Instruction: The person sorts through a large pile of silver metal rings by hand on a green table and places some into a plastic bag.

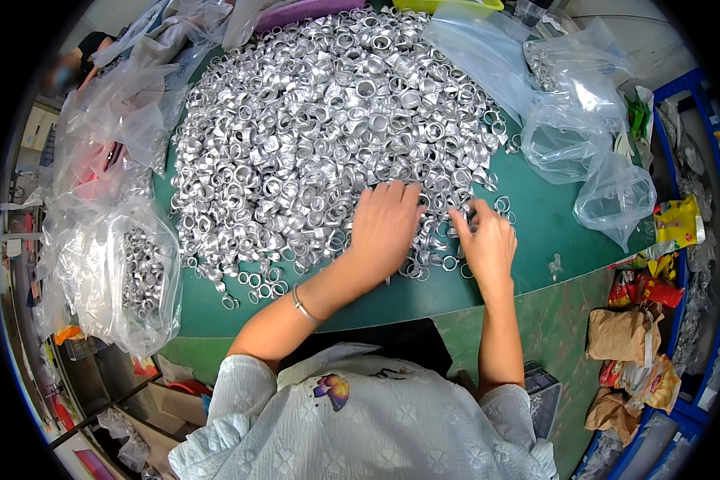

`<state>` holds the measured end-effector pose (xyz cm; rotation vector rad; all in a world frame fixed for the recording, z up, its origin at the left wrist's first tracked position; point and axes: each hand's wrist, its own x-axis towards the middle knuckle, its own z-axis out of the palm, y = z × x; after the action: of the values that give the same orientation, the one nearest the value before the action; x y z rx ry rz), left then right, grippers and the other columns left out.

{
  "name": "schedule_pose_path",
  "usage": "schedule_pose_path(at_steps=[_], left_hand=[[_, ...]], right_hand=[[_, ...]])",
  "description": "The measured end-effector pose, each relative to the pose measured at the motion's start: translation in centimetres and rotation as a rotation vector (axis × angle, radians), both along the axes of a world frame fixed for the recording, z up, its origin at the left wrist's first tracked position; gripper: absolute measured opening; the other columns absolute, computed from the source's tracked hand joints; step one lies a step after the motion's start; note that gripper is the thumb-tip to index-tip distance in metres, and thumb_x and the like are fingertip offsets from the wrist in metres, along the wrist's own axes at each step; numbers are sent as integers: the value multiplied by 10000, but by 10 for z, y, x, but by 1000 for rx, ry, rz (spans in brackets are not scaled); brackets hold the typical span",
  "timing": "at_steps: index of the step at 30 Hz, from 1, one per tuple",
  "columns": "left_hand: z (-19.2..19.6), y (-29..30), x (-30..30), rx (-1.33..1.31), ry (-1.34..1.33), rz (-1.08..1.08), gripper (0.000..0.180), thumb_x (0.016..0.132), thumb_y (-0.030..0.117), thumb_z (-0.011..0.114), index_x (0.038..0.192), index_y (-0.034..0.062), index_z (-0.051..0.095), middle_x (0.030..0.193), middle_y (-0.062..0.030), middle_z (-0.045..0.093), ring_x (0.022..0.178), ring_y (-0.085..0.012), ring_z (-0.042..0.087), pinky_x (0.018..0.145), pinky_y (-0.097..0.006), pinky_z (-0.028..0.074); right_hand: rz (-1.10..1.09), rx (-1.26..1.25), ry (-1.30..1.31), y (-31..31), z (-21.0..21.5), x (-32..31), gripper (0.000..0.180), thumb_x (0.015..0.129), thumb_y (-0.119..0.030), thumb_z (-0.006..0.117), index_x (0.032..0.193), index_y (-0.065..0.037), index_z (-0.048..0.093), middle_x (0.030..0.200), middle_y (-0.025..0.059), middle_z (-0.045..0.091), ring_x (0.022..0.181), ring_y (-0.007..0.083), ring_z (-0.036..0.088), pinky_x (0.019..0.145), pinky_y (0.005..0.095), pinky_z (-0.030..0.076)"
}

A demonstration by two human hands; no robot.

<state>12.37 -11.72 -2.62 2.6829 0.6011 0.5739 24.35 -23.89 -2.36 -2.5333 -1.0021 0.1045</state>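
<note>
A broad heap of silver-coloured metal rings (312, 128) covers much of the green table (536, 256). My left hand (384, 228) lies at the heap's near edge, back upward, its fingers together and curled down among the rings. Its fingertips are hidden, so what they grip does not show. To its right, my right hand (490, 246) is at the heap's right front edge, thumb and forefinger bent toward each other around what looks like a ring (469, 215). Several loose rings (262, 286) lie apart from the heap, left of my left forearm.
Clear plastic bags (144, 272) with rings line the left side; more clear bags (572, 136) lie at the right. A purple basket (308, 12) and a yellow-green one (448, 6) stand behind the heap. A blue shelf rack (670, 148) with packets is at the far right.
</note>
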Motion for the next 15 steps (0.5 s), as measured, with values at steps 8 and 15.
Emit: schedule_pose_path(at_steps=[8,15], left_hand=[[0,14,8,-270,-88,94,96,806,122,630,859,42,628,670,-117,594,596,-288,590,556,-371,461],[9,38,-2,-1569,-377,77,75,904,90,539,922,49,599,574,69,402,474,-25,319,417,-174,247]], right_hand=[[56,592,517,-27,-8,32,87,823,-88,646,782,-11,643,729,17,569,571,85,456,498,237,367],[-208,1330,1681,-41,-6,40,125,915,-124,546,820,-47,519,687,20,521,534,85,444,376,210,320]])
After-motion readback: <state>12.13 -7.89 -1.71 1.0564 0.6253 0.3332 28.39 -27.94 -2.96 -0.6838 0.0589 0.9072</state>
